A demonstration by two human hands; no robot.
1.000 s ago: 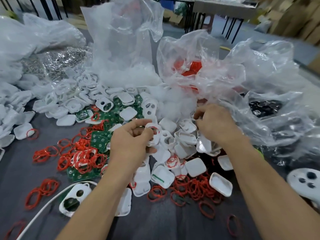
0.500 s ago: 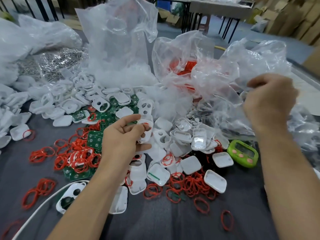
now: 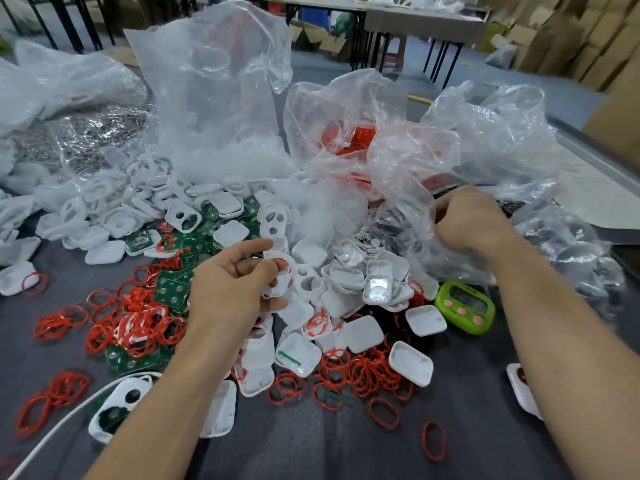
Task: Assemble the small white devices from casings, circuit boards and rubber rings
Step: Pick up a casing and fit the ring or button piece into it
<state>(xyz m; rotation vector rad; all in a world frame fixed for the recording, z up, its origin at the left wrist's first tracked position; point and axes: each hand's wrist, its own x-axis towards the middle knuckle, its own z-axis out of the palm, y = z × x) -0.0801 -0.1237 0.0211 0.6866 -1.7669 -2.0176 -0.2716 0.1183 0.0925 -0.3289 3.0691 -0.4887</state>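
Two bare hands over a grey table point(image 3: 311, 452), viewed from the head. Left hand point(image 3: 235, 289) raised above the parts, thumb and curled fingers pinching a white casing point(image 3: 280, 278) with a red ring point(image 3: 278, 260) seated on it. Right hand point(image 3: 467, 220) further back and to the right, fingers curled tight into the film of a clear plastic bag point(image 3: 415, 168), gripping it. Below and between both hands, a loose pile of white casings point(image 3: 346, 277); just left of it, green circuit boards point(image 3: 173, 289) tangled with red rubber rings point(image 3: 138, 327), more rings scattered toward the near edge. Beside the pile on the right, a lime-green timer point(image 3: 464, 306) lying flat, just left of the right forearm.
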